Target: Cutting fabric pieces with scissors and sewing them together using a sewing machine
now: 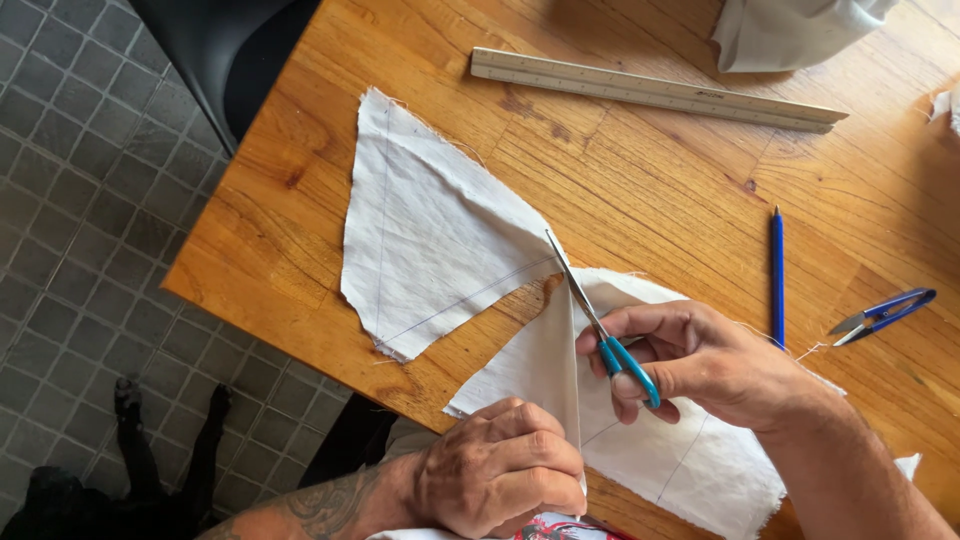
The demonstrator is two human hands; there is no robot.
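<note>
My right hand [715,365] is closed around the teal handles of the scissors [598,325], fingers through and over the loops, and the blades run up and away from me to a tip that sits right where the pencil line meets the folded edge of the cream cloth [440,240]. My left hand [500,480] is curled into a loose fist low on the cloth, pinching the raised fold between thumb and knuckles so the fabric stands up taut along the cut.

The cloth lies near the front-left corner of the wooden table [660,190], one wide flap spread flat to the left with frayed edges and a drawn line across it, the other part under my right wrist.

To cut well here, I judge I should keep the fold pulled tight with the left fist, let the lower blade ride close to the table, and take long closes that stop short of the tip, so the edge does not jag. The blade should follow the pencil line, not my eye's guess.

Well apart, a long pale ruler [655,90] lies across the far side, a blue pencil [777,275] lies just beyond my right hand, and small blue thread snips [885,312] rest to its right
</note>
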